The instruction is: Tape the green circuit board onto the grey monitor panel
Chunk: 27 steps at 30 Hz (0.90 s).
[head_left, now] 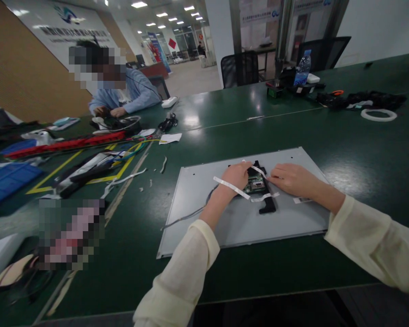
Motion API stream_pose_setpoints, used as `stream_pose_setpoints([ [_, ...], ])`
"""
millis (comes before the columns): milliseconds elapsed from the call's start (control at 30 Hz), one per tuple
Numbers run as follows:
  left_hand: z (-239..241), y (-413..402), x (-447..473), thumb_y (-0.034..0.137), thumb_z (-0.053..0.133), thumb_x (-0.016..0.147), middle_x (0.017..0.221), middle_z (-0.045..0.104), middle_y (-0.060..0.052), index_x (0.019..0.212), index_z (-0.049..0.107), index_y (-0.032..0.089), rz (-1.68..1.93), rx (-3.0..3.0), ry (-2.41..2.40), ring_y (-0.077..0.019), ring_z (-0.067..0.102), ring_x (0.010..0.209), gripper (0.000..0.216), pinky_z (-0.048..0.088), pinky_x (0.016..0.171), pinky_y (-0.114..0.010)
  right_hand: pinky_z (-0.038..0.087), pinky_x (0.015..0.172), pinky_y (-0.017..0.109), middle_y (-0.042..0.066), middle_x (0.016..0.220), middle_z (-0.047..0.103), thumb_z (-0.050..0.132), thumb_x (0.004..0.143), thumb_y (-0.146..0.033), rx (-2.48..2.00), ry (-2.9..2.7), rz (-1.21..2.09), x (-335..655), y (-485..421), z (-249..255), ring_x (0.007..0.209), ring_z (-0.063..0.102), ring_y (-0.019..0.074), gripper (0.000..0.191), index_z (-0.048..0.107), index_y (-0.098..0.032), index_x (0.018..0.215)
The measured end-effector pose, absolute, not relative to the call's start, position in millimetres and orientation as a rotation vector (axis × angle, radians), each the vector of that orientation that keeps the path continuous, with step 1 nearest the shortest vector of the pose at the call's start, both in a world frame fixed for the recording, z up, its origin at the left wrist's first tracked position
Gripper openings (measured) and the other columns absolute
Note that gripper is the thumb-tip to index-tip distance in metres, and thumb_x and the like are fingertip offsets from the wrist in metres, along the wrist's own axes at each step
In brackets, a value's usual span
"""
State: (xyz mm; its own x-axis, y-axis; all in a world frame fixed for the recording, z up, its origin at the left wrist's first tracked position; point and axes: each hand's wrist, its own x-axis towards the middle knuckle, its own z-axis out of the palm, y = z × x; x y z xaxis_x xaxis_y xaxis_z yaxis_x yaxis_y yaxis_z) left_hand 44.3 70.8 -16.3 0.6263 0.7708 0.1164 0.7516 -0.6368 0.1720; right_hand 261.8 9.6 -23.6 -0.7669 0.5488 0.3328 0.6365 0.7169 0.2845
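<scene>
A grey metal panel lies flat on the green table. A small green circuit board sits near its middle, set in a black bracket, with white tape strips across it. My left hand rests curled at the board's left edge, fingers closed on the board or tape; which one is hidden. My right hand lies on the panel just right of the board, fingers bent and pinched at a tape strip. A grey cable runs left off the panel.
Another person in a blue shirt works at the far left over a dark device. Red bars, blue trays, cables and tape scraps crowd the left side. A water bottle, black parts and a white tape ring sit at the back right.
</scene>
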Motion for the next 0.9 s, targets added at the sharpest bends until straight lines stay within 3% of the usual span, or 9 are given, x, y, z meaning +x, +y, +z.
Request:
stream_pose_setpoints([
  [900,-20.0,67.1,43.2,0.008,0.038,0.086,0.127,0.059,-0.006,0.123,0.053,0.018,0.294,2.713,1.334,-0.0159,0.056,0.116,0.042,0.041,0.101,-0.028,0.035,0.069,0.032,0.008,0.082,0.060,0.046,0.090,-0.012,-0.990,-2.687,-0.596,265.8,9.1,-23.6,0.076,0.049,0.0177,0.020,0.066,-0.014,0.086],
])
